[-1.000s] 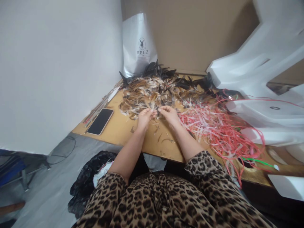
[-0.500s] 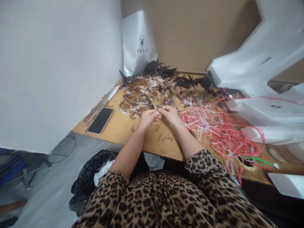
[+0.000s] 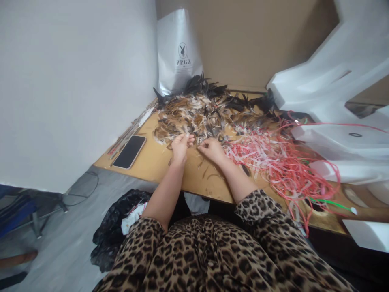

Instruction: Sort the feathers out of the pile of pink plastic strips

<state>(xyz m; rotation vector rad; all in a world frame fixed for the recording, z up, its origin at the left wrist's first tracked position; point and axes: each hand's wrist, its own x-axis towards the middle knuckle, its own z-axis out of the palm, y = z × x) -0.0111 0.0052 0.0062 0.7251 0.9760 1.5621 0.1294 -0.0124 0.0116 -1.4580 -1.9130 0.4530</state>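
A heap of brown, white and black feathers [image 3: 200, 113] lies at the back of a wooden table [image 3: 154, 162]. My left hand [image 3: 180, 147] rests at the heap's near edge with its fingers curled together on a few feathers. My right hand [image 3: 212, 149] sits just to the right of it, fingers pinched at the heap's edge; what it grips is too small to name. The two hands are a little apart. A tangle of red and white plastic strips [image 3: 273, 162] spreads to the right of my right hand.
A black phone [image 3: 130, 151] lies near the table's left edge beside thin sticks [image 3: 130, 132]. A white bag [image 3: 179, 52] stands against the back wall. White foam blocks [image 3: 334, 93] fill the right side. A black bag [image 3: 115, 223] sits on the floor below.
My hands met at the heap's edge half a second ago and have since drawn slightly apart, the left shifting left. The view has drifted a little.
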